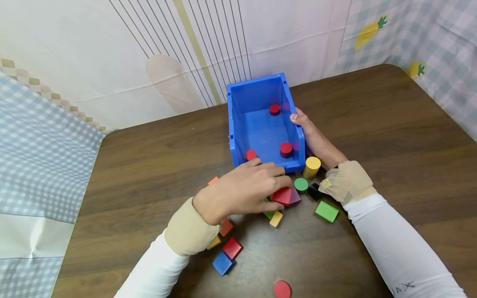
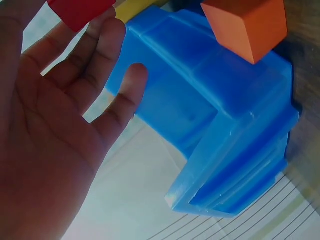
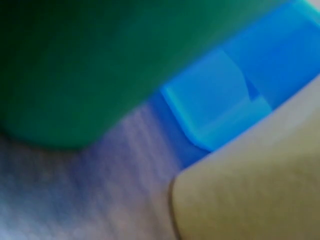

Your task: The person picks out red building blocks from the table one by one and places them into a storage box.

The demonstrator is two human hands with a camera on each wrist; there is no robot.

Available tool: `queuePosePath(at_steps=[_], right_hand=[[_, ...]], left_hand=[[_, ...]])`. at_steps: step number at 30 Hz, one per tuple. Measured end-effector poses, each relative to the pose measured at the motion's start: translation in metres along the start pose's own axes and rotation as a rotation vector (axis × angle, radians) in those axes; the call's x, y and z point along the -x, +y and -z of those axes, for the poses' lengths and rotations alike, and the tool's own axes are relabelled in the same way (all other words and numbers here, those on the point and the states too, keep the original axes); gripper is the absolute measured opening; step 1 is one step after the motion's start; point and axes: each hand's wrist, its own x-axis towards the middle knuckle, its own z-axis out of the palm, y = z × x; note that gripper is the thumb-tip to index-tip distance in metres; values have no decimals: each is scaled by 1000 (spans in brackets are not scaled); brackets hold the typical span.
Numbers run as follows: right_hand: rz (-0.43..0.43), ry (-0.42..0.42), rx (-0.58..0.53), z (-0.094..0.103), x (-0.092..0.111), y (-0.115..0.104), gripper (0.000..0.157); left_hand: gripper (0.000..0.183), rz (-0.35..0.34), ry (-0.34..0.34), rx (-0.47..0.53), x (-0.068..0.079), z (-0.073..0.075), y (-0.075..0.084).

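A blue plastic bin [image 1: 261, 128] sits on the table with three red round blocks inside, one a red cylinder [image 1: 286, 150] in its near right corner. My right hand [image 1: 313, 136] grips the bin's right wall, thumb over the rim and the other fingers mostly hidden behind it. In front of the bin, my left hand [image 1: 249, 186] reaches across with thumb and fingers at either side of a red block [image 1: 281, 196], pinching it. The left wrist view shows the red block [image 2: 80, 11] at the fingertips.
Right of the red block stand a green cylinder [image 1: 301, 185], a yellow cylinder [image 1: 312, 167] and a light green block [image 1: 326, 211]. Nearer lie a small yellow block [image 1: 275, 219], a red block [image 1: 232, 248], a blue block [image 1: 222, 263] and a red disc [image 1: 282, 289]. Patterned cloth [image 1: 112, 49] hangs behind.
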Motion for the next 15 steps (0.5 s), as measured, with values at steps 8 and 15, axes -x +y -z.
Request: queuePosePath(at_steps=[8,15], right_hand=[[20,-4,-26,0,-1,2,79],[25,-20,-39,1,-1,1,78]], left_hand=[[45,19,12,10,0,2,-4],[45,27,24,13,-2,2,-4]])
